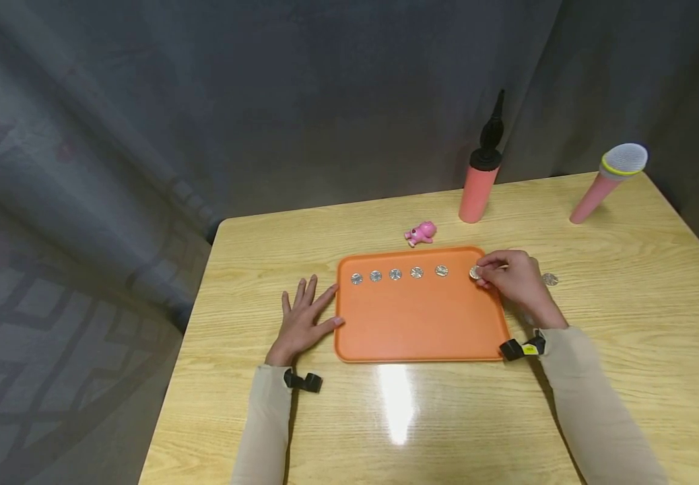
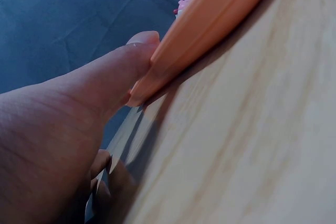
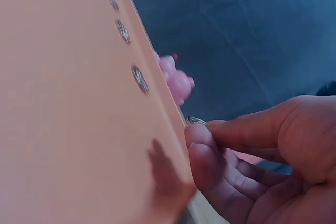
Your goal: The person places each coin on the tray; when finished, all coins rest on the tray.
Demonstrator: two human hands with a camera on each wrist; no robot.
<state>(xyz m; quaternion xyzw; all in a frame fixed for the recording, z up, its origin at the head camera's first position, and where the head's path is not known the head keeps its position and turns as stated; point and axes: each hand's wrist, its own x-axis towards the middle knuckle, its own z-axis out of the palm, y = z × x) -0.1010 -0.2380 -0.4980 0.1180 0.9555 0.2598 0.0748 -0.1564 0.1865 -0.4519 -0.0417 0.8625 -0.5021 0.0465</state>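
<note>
Overall, a dark curtain [image 1: 325, 108] right across the upper part of the frame, and below, from centre to right, a pale wooden table [image 1: 446, 417]. Just right of the frame's centre, an orange tray [image 1: 416, 323], bare over its lower part. Above its upper right corner, a pink hand pump [image 1: 480, 185] with a black nozzle; farther off at upper right, a pink microphone [image 1: 603, 184] with a yellow ring.

Beside the tray's left edge, left hand [image 1: 302, 325], fingers spread, gripping nothing, thumb and a fingertip touching the rim. At the tray's upper right corner, right hand [image 1: 519, 279], thumb and finger closed tightly on one coin [image 1: 475, 272]; cannot tell whether touching the tray with it.

Just above the tray's upper edge, a small pink figure [image 1: 425, 231]. Smallest of all, a row of five coins [image 1: 394, 274] lying flat along the upper part of the tray, evenly spaced, plus a loose coin [image 1: 550, 279] on the table, right of the right hand. Seems well along with the row, as a judgement: five laid, a sixth near its place, at least the loose one left. Cannot rule out more, hidden under the right wrist.
</note>
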